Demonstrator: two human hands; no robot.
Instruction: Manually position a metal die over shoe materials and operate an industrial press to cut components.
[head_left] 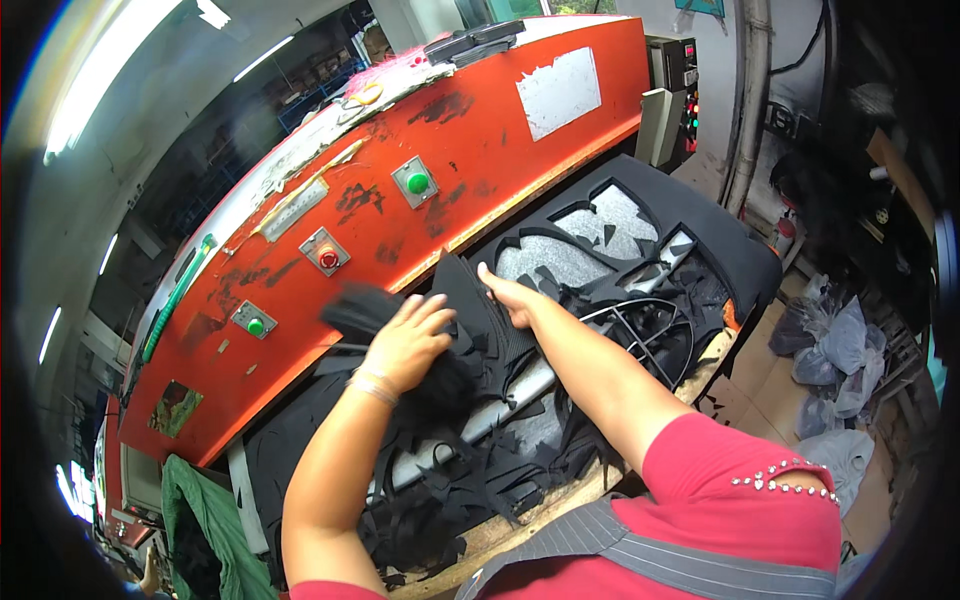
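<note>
Thin black foam-like sheets stand in a ridged stack (484, 318) near the middle of the machine bed. My right hand (512, 297) grips the stack's right side, thumb up along its edge; its other fingers are partly hidden. My left hand (408, 345) is closed over loose black pieces (360, 308), which are smeared by motion and stick out on both sides of it. Under and around both hands lie cut black scraps (500, 465), some in thin strips. Farther right, a black sheet (690, 200) with large cut-out openings shows a pale grey surface through them.
Behind the bed rises an orange machine beam (450, 165) with green buttons (417, 183) and a red button (327, 257). A curved black barred frame (650, 335) lies on the right. Plastic bags (840, 345) sit on the floor at right; green cloth (210, 525) hangs at lower left.
</note>
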